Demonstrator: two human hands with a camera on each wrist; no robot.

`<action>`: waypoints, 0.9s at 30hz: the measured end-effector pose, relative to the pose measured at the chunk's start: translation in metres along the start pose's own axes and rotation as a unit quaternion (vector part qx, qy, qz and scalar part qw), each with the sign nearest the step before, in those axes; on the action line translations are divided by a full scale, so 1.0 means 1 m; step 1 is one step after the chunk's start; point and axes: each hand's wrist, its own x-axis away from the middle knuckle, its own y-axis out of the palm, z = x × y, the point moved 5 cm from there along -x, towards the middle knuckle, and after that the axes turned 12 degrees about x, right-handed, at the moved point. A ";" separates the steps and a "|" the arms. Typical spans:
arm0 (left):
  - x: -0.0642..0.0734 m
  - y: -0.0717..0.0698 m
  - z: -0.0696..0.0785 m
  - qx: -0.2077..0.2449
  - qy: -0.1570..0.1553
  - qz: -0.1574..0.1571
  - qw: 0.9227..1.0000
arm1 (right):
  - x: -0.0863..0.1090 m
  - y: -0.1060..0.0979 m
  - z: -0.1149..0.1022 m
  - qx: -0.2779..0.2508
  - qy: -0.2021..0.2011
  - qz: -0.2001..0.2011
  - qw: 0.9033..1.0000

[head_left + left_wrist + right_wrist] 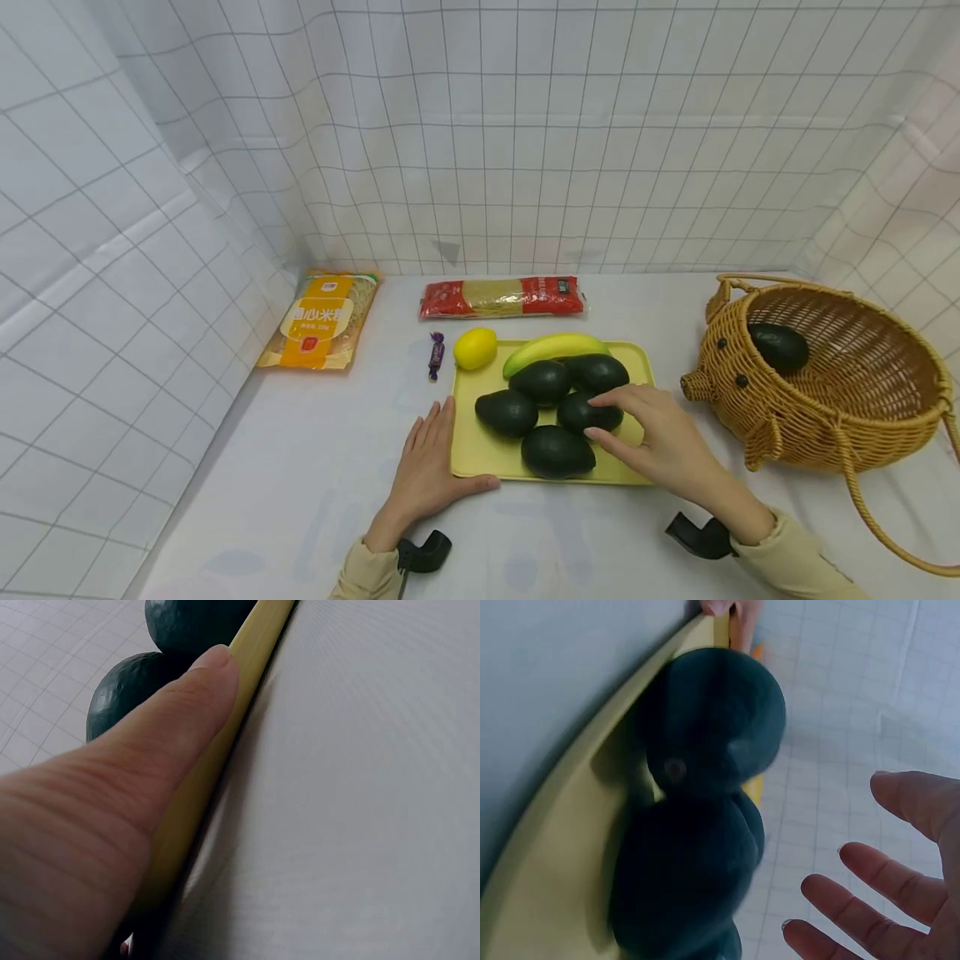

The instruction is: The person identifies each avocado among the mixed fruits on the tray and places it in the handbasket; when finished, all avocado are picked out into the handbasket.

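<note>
Right grip (660, 435) spread, thumb and fingers apart at the centre-right avocado (579, 415) on the yellow tray (474, 458), contact unclear; left grip (426, 477) spread, thumb at tray edge. Possible risk: off-centre pinch rolling it into the front avocado (557, 452).

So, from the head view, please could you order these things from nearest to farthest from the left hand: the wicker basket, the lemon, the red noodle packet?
1. Lemon: ahead of the left hand, at the tray's far left corner.
2. Red noodle packet: beyond the tray.
3. Wicker basket: right side.
</note>
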 end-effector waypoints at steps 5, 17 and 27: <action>0.000 -0.001 0.000 -0.001 -0.002 -0.002 1.000 | -0.005 0.021 -0.011 -0.021 -0.019 -0.020 0.999; 0.000 0.000 0.002 -0.001 0.013 0.013 1.000 | -0.008 0.048 -0.024 -0.005 -0.018 -0.067 0.998; 0.000 0.000 0.000 -0.004 0.002 0.000 1.000 | -0.005 0.060 -0.029 0.063 -0.024 -0.103 0.992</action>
